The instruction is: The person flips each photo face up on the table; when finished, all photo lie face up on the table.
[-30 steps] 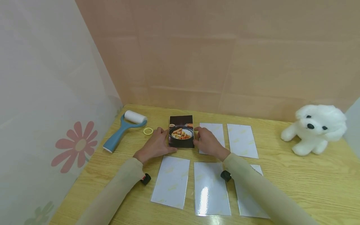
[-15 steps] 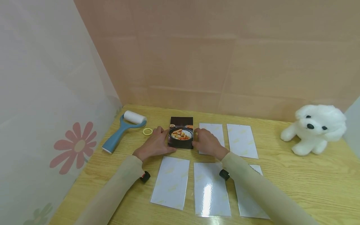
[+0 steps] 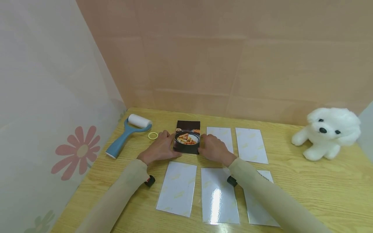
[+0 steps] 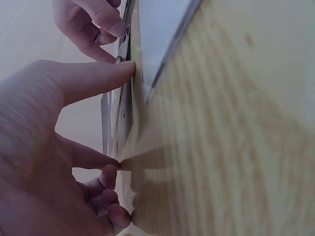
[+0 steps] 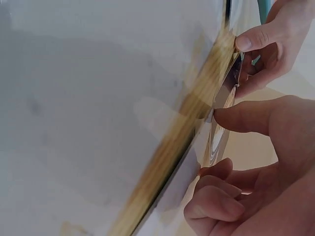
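Note:
A dark photo card (image 3: 187,137) showing a black bowl of rice and food lies near the back of the table, picture side up. My left hand (image 3: 158,147) holds it by the left edge, thumb at the near left corner. On the opposite edge my right hand (image 3: 216,149) grips it, thumb by the near right corner and the other fingers curled. From the left wrist, the left thumb (image 4: 106,78) and fingertips appear along the card's edge, close to the wood. In the right wrist view, the right thumb (image 5: 241,117) touches the card's side.
Several pale card backs lie around: a left one (image 3: 177,188), a glossy middle one (image 3: 218,197), and a back right one (image 3: 252,145). The right sleeve covers part of another. A blue-handled roller (image 3: 125,136) and yellow ring (image 3: 152,135) sit left; a white plush dog (image 3: 329,132) sits right.
The photo card has shifted very slightly toward the front left between both hands. My right fingers have drawn in a little at its edge.

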`<state>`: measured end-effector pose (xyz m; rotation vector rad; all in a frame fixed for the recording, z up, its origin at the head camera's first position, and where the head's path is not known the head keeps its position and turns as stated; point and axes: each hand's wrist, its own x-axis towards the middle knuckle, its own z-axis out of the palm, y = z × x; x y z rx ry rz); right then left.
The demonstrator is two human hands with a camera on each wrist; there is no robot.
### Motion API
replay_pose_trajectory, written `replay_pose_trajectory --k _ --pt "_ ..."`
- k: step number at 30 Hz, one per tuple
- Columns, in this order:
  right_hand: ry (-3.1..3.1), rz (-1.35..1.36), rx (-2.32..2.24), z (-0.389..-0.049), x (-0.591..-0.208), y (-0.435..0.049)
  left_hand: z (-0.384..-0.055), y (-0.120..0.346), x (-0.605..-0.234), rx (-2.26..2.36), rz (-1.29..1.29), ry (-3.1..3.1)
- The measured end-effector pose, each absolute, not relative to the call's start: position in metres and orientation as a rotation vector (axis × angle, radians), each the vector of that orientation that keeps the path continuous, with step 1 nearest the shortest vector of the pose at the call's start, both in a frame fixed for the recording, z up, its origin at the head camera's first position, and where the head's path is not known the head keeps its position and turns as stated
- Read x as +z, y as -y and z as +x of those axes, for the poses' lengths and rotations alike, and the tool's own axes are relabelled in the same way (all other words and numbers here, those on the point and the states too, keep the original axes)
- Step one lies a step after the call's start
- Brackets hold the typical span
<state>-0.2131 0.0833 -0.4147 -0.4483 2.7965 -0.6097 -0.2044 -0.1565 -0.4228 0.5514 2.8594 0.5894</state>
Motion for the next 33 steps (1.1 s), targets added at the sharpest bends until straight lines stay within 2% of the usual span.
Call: replay_pose_trajectory --k 18,33 --pt "-2.838 -0.506 -0.512 -0.2105 -0.4172 -0.0824 -0.2043 0.156 -0.4205 0.482 0.544 -2.831" --pt "-2.874 -0.468 -0.662 -0.211 -0.4088 -0.0888 -0.2018 0.1531 -0.4125 0.54 0.519 -2.827"
